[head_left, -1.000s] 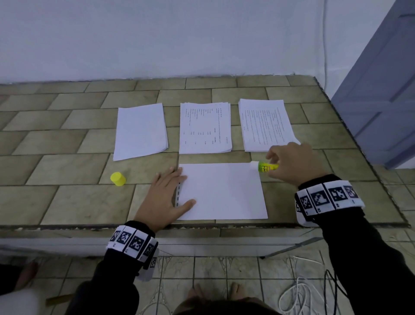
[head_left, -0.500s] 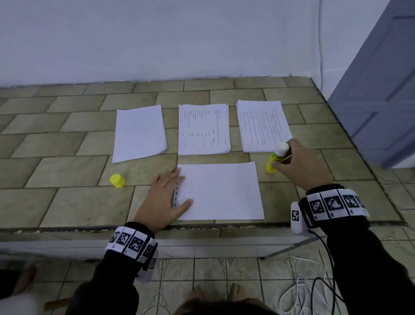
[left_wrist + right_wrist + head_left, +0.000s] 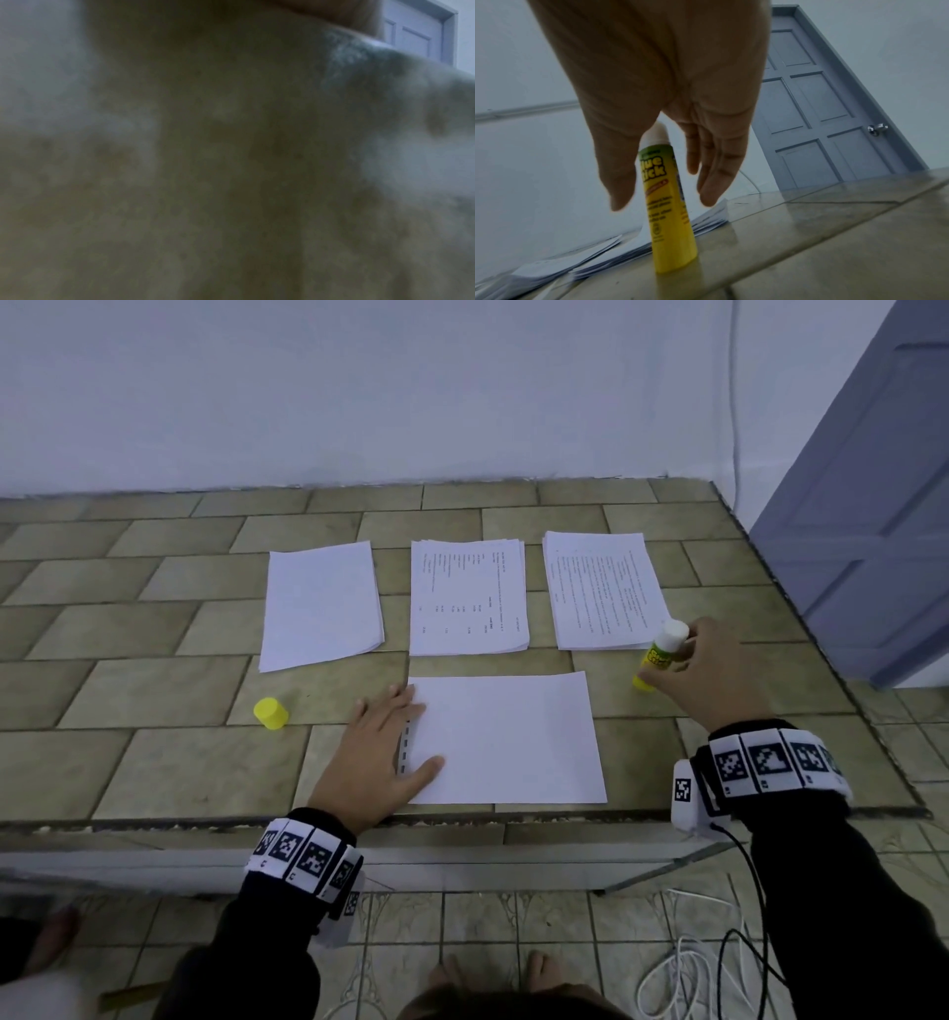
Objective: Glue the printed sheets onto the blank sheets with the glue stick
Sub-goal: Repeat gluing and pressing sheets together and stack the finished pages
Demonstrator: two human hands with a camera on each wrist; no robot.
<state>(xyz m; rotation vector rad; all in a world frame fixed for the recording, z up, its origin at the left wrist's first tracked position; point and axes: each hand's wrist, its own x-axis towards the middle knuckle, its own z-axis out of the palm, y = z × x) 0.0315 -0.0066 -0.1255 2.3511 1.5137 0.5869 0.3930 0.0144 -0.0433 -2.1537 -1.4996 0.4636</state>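
A white sheet (image 3: pixel 508 737) lies at the table's front, with a strip of dark print (image 3: pixel 403 747) showing along its left edge. My left hand (image 3: pixel 411 731) presses flat on that edge, fingers straight. The yellow glue stick (image 3: pixel 660 654) stands upright and uncapped on the tiles, right of the sheet and by the corner of the right printed stack (image 3: pixel 603 588). My right hand (image 3: pixel 678 660) hovers round it. In the right wrist view the thumb and fingers (image 3: pixel 708 182) hang straight on either side of the glue stick (image 3: pixel 667 203) without gripping it. The left wrist view is a dark blur.
The yellow cap (image 3: pixel 270 712) stands left of my left hand. Behind lie a blank stack (image 3: pixel 321 603) and a middle printed stack (image 3: pixel 467 595). The table edge (image 3: pixel 462 816) runs just below the sheet. A blue door (image 3: pixel 873 505) is at the right, and cables (image 3: pixel 683 968) lie on the floor.
My right hand carried the glue stick from the sheet's top right corner to the tiles beside it, stood it upright and loosened its grip. The left hand stayed put.
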